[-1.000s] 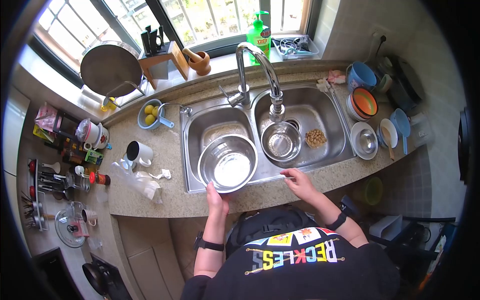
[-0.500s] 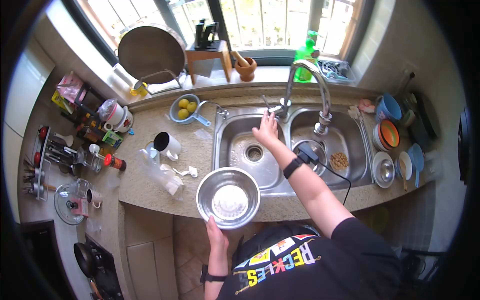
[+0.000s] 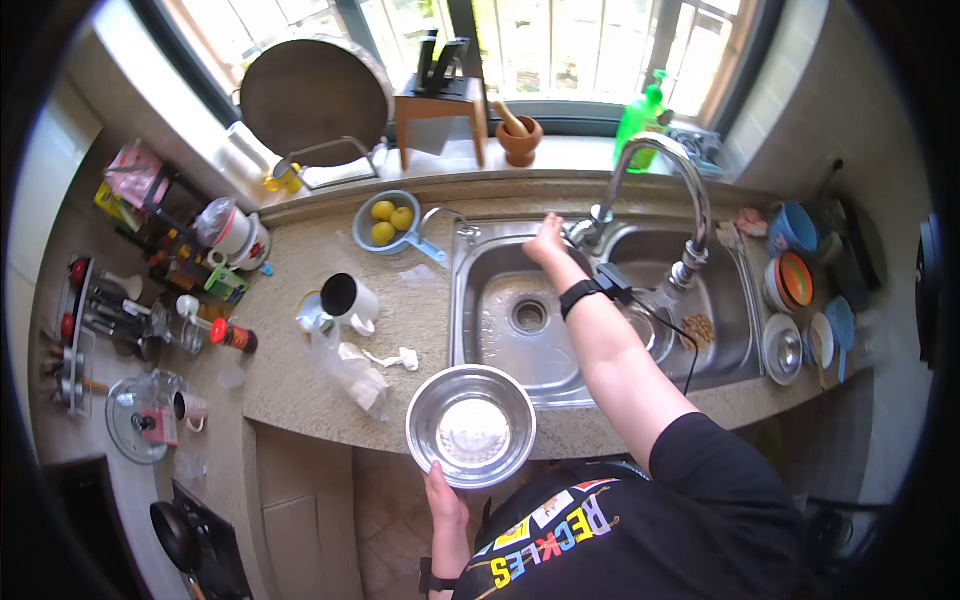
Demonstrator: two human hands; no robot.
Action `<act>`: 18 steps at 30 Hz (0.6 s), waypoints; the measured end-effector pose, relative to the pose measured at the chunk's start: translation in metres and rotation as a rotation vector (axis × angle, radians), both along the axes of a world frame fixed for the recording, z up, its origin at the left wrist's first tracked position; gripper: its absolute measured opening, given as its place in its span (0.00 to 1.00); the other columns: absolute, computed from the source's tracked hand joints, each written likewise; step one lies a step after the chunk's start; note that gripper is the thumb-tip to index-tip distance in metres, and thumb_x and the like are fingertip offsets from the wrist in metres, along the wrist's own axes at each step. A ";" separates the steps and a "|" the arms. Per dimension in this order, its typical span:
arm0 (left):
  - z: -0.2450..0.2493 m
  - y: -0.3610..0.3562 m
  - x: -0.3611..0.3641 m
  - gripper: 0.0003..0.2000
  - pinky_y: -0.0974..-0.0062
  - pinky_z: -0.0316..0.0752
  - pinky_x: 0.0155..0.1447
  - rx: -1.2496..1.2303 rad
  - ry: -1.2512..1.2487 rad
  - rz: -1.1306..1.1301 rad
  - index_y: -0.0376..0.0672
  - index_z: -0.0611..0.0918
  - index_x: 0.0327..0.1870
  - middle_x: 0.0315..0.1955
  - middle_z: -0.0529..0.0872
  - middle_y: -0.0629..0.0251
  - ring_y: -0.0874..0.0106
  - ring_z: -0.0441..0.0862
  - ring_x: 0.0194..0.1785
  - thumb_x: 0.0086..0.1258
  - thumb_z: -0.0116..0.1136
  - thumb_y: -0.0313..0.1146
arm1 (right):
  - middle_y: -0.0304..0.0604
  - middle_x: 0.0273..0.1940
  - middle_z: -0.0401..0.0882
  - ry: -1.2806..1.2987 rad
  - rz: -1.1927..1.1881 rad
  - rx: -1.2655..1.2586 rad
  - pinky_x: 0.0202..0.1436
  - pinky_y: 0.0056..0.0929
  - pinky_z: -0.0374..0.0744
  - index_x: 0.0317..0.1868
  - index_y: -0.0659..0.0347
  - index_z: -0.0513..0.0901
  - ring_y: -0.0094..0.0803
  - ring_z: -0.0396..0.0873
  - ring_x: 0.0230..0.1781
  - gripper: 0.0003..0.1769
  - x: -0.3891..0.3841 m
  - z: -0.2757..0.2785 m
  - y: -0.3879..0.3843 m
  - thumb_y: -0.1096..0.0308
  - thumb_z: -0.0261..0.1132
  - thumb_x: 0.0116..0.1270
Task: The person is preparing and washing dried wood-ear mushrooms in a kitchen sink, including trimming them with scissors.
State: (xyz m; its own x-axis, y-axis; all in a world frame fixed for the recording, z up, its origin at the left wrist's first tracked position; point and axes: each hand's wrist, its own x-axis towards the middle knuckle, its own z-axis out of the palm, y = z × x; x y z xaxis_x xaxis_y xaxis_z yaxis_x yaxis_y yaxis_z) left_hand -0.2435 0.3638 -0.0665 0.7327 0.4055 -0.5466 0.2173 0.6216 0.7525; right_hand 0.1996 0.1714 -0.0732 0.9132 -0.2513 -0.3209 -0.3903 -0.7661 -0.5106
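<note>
My left hand (image 3: 447,503) grips the near rim of a shiny metal bowl (image 3: 425,432), its thumb over the edge and its other fingers hidden underneath. The bowl is held at the counter's front edge, left of the double sink (image 3: 500,372), its inside bright with reflected light. My right hand (image 3: 547,243) reaches across the left basin to the back of the sink, fingers extended. It is beside the base of the curved faucet (image 3: 697,190), overlapping the area of its lever. In the right basin, a heap of small brown pieces (image 3: 697,330) lies near the basin's right side.
A blue colander (image 3: 372,240) of yellow fruit, a white mug (image 3: 365,305) and a plastic bag (image 3: 355,375) stand left of the sink. Bowls (image 3: 790,280) line the right. A knife block (image 3: 440,100), mortar (image 3: 520,150) and green pump bottle (image 3: 632,130) occupy the sill.
My right hand has shifted from above the faucet lever to beside the faucet base, its fingers less spread. My left hand still holds the bowl. The whole view has shifted slightly.
</note>
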 end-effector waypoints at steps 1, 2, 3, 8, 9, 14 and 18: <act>0.004 0.001 0.007 0.22 0.68 0.67 0.59 -0.036 -0.007 -0.040 0.39 0.59 0.64 0.57 0.68 0.58 0.67 0.70 0.58 0.72 0.38 0.37 | 0.52 0.72 0.30 -0.014 0.005 0.007 0.64 0.34 0.66 0.69 0.62 0.32 0.44 0.60 0.66 0.55 -0.008 0.005 0.001 0.65 0.64 0.52; 0.003 0.002 0.013 0.22 0.68 0.67 0.59 -0.037 -0.007 -0.064 0.39 0.59 0.64 0.57 0.68 0.58 0.67 0.70 0.58 0.72 0.38 0.37 | 0.53 0.71 0.31 -0.032 0.014 0.016 0.63 0.35 0.66 0.69 0.62 0.33 0.45 0.61 0.65 0.54 -0.018 0.010 0.003 0.65 0.63 0.52; 0.001 0.002 0.020 0.21 0.68 0.66 0.60 -0.006 -0.025 -0.070 0.39 0.59 0.64 0.57 0.68 0.58 0.67 0.70 0.58 0.72 0.37 0.37 | 0.55 0.71 0.32 0.005 0.007 0.043 0.63 0.36 0.67 0.69 0.63 0.33 0.47 0.62 0.64 0.53 -0.030 0.021 0.008 0.64 0.63 0.53; 0.012 -0.001 0.055 0.20 0.68 0.64 0.61 0.006 -0.084 -0.183 0.38 0.61 0.62 0.55 0.71 0.57 0.67 0.70 0.57 0.72 0.37 0.36 | 0.62 0.67 0.47 -0.163 0.235 0.081 0.59 0.44 0.69 0.68 0.66 0.43 0.55 0.64 0.60 0.48 -0.127 0.018 0.018 0.63 0.62 0.53; 0.006 0.000 0.062 0.20 0.68 0.69 0.56 0.061 -0.060 -0.195 0.39 0.61 0.62 0.52 0.72 0.58 0.68 0.73 0.54 0.71 0.38 0.37 | 0.62 0.65 0.52 -0.264 0.314 0.139 0.59 0.45 0.69 0.67 0.64 0.48 0.55 0.65 0.59 0.44 -0.157 0.009 0.010 0.64 0.61 0.54; 0.017 -0.019 0.111 0.20 0.71 0.79 0.43 0.087 -0.034 -0.334 0.42 0.62 0.61 0.49 0.73 0.59 0.70 0.77 0.47 0.71 0.40 0.39 | 0.57 0.56 0.69 -0.329 0.395 0.251 0.58 0.42 0.67 0.61 0.62 0.65 0.52 0.67 0.56 0.28 -0.288 0.017 -0.087 0.68 0.56 0.60; 0.014 -0.058 0.162 0.19 0.67 0.79 0.44 -0.022 -0.099 -0.483 0.41 0.64 0.59 0.47 0.75 0.59 0.67 0.78 0.46 0.70 0.41 0.40 | 0.55 0.47 0.76 -0.291 0.100 0.333 0.52 0.38 0.73 0.57 0.62 0.70 0.45 0.76 0.47 0.23 -0.372 0.026 -0.163 0.68 0.58 0.60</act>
State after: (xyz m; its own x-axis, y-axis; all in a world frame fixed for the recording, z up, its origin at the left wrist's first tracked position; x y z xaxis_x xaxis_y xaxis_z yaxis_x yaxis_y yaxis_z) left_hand -0.0814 0.3057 -0.0529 0.8828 -0.0042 -0.4696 0.4129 0.4835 0.7719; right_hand -0.1722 0.0083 -0.0473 0.9919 -0.0836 -0.0961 -0.1267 -0.5684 -0.8130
